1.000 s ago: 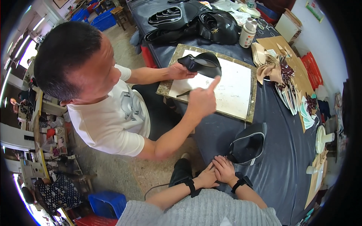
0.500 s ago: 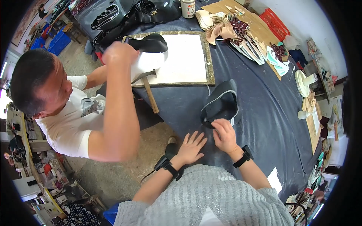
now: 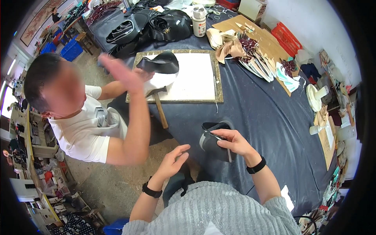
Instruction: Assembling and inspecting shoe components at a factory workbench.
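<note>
Plainly, the right hand (image 3: pixel 238 144) pinches a curved black piece (image 3: pixel 215 150), pale-edged; left hand (image 3: pixel 169 164) unclasped.

A creased dark sheet (image 3: pixel 266 117) covers the tabletop (image 3: pixel 250 94). At its left lies a speckled-edged board (image 3: pixel 217 78) with a white top, a wooden-handled hammer (image 3: pixel 160 111) at its near edge. Farther off sit black pieces (image 3: pixel 170 29) and a pale bottle (image 3: pixel 199 25); toward the far right, brown cardboard (image 3: pixel 226 25) bears tan pieces (image 3: pixel 232 50).
</note>
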Demonstrator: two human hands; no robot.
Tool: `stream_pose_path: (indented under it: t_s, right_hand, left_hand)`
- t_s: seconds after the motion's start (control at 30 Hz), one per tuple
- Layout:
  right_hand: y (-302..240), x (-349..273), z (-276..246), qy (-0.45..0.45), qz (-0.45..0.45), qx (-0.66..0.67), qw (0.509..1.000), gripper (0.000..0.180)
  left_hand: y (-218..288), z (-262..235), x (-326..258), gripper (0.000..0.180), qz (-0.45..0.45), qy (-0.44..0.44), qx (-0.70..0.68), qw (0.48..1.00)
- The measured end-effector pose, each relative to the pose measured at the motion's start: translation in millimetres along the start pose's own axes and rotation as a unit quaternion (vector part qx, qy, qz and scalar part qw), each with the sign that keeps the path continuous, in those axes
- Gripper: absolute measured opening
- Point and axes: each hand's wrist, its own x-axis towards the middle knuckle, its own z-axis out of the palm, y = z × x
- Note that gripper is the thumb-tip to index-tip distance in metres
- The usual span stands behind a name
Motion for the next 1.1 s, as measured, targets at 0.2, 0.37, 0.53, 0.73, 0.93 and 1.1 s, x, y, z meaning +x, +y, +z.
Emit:
stream_pose_path:
  t_s: [0.2,0.37,0.53,0.73,0.93,1.1]
  right_hand:
    - [-30.5,-1.4,18.9,-0.078,-0.010,0.088,0.993,0.040]
    - [-33.1,5.8,28.2,-0.112,-0.032,0.077,0.990,0.043]
    - [-26.3,5.1,25.4,-0.116,-0.025,-0.023,0.993,0.038]
    - [-33.6,5.9,40.6,-0.005,-0.033,-0.053,0.998,0.014]
    - [-41.6,3.3,34.2,-0.017,-0.027,-0.074,0.997,0.013]
    - [-50.8,0.8,24.2,0.082,-0.061,-0.078,0.992,0.014]
  left_hand:
    - [14.7,11.5,14.3,0.062,-0.068,-0.142,-0.438,0.885]
    - [28.1,37.4,20.7,0.055,-0.096,-0.045,-0.625,0.774]
    - [44.3,32.5,30.4,0.056,-0.045,0.111,-0.578,0.808]
    - [60.2,34.3,36.6,0.075,-0.018,0.110,-0.589,0.801]
    - [48.8,49.4,42.1,0.071,0.006,0.056,-0.592,0.804]
    - [50.4,44.2,54.7,0.075,0.036,0.033,-0.534,0.844]
